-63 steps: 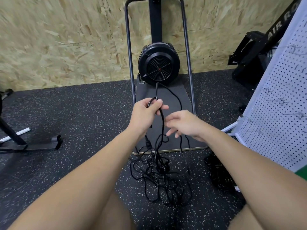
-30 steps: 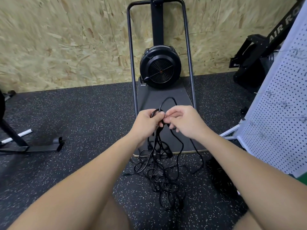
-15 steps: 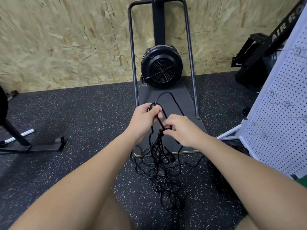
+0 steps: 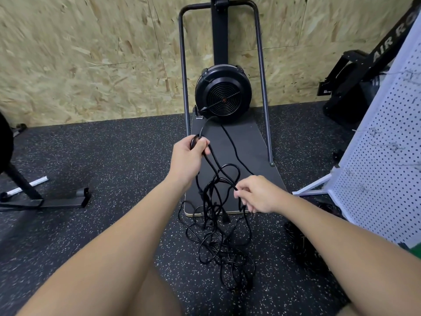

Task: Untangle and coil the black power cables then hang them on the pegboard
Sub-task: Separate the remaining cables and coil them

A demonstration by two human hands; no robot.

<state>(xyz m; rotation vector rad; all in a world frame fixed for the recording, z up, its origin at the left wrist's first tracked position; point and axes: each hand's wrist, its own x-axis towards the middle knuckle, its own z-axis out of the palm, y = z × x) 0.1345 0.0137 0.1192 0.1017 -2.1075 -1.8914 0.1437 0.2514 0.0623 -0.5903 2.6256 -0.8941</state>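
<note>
Head view: nearest, below both hands, the black power cables (image 4: pixel 218 242) lie knotted on the floor. Right hand (image 4: pixel 257 193) pinches one strand; left hand (image 4: pixel 189 156), beyond it, grips small coiled loops. Best to feed slack gently leftward without yanking knots tight. Pegboard (image 4: pixel 382 142) stands farther right.

Tangled black power cables (image 4: pixel 218 238) hanging from two hands

Thin glossy strands are dangling in loose loops and knots, piling onto the speckled floor, while the white pegboard (image 4: pixel 387 142) is standing tilted at the right.
</note>
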